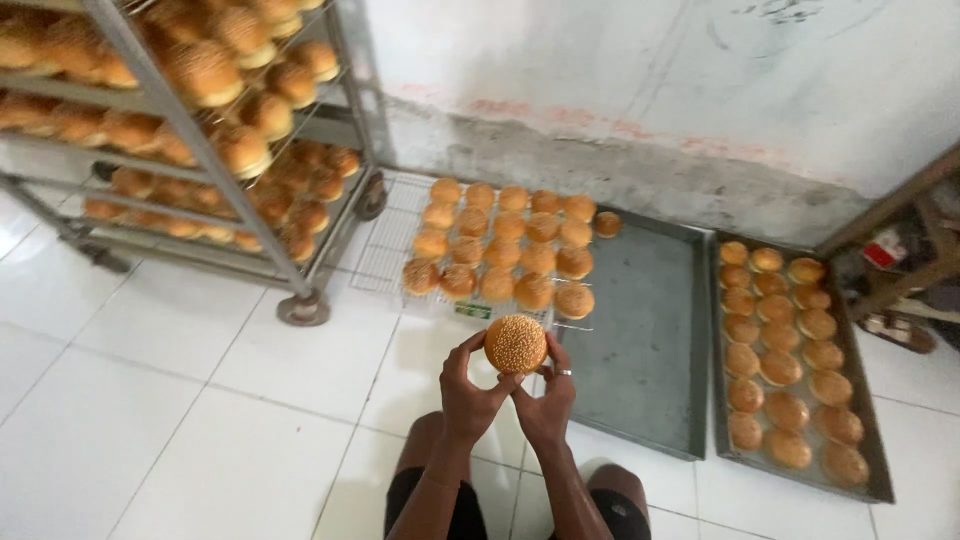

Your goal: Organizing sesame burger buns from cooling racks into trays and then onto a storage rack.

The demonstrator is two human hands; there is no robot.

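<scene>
Knees and dark shorts sit at the bottom edge of my view, so I am crouched low over the white tiled floor (180, 420), which explains why everything is laid out down there rather than on a worktop. Just above them my left hand (470, 395) and right hand (548, 400) come together, and between them I hold a sesame bun (516, 344), seeded top facing up at me. The fingers (463, 355) of both hands are curled round its rim from either side, grasping it lightly at the edge and not pressing on the crown; I judge that keeps the soft crust from denting. A ring shows on the right hand.

Directly beyond the bun lies a wire cooling rack (385, 250) flat on the floor, carrying rows of buns (500, 245) set close together; the open mesh presumably lets air reach their undersides. One stray bun (607, 224) sits at the far corner of the empty grey baking tray (640, 340) just beside the rack, to its right. A second tray (872, 470) further right is filled with paler, plain-topped buns (785, 360) in three columns.

To the upper left stands a wheeled metal trolley (300, 290) whose shelves are packed with more seeded buns, near the rack. Behind it all is a stained white wall (650, 90).
</scene>
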